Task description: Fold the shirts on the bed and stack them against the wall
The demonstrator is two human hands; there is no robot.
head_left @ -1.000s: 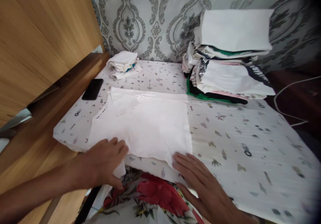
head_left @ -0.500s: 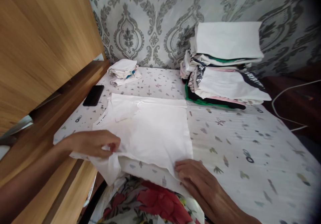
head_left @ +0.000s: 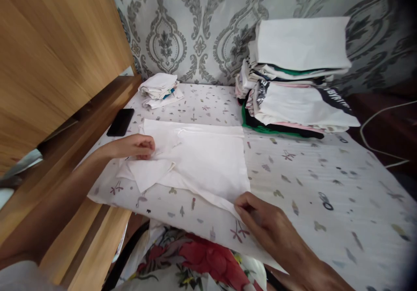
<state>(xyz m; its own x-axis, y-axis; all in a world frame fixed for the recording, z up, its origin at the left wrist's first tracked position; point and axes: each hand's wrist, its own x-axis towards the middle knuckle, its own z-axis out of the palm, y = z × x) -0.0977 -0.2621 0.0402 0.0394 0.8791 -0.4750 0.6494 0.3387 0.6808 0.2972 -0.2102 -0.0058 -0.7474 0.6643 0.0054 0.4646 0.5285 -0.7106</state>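
A white T-shirt [head_left: 208,156] lies spread on the patterned sheet, its far side folded over in a straight strip. My left hand [head_left: 138,147] is closed on the shirt near its left end, with a sleeve flap turned inward just below the fingers. At the near right corner, my right hand [head_left: 260,217] pinches the shirt's edge between thumb and fingers. The near edge runs slanted between both hands and is partly turned over.
A tall stack of folded clothes [head_left: 302,100] stands at the back right against the patterned wall. A small folded pile [head_left: 159,89] and a black phone [head_left: 120,122] lie at the back left. Wooden furniture [head_left: 58,56] borders the left side.
My left hand has moved away from me, carrying the shirt's near left part and sleeve inward over the shirt. My right hand now pinches the corner and has lifted its edge slightly.
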